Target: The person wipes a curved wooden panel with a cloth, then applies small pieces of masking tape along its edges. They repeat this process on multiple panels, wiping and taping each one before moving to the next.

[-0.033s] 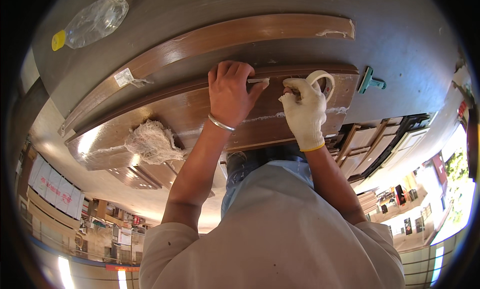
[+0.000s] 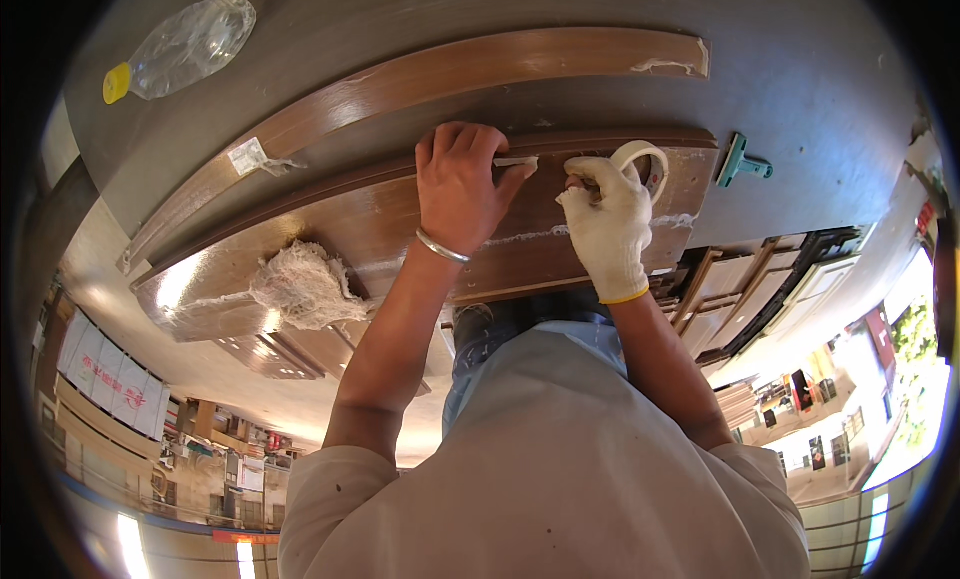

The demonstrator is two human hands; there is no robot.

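Observation:
A long brown wooden panel [image 2: 390,219] lies across in front of me, with a whitish streak along its face. My left hand [image 2: 462,184], bare and with a bracelet at the wrist, is curled over the panel's far edge. A short white strip of tape [image 2: 515,162] shows beside its thumb. To the right, my right hand [image 2: 612,214] wears a white knitted glove with a yellow cuff. Its fingers are closed in a pinch, and a roll of white tape [image 2: 660,164] sits against them, partly hidden by the glove. What the fingertips pinch is too small to tell.
Beyond the panel lies a narrow brown strip [image 2: 480,57]. A green scraper [image 2: 742,161] rests right of the panel, a clear bottle [image 2: 195,49] with yellow cap at far left. A fluffy whitish wad [image 2: 308,284] sits on the panel's left part. Stacked boards [image 2: 735,289] stand at right.

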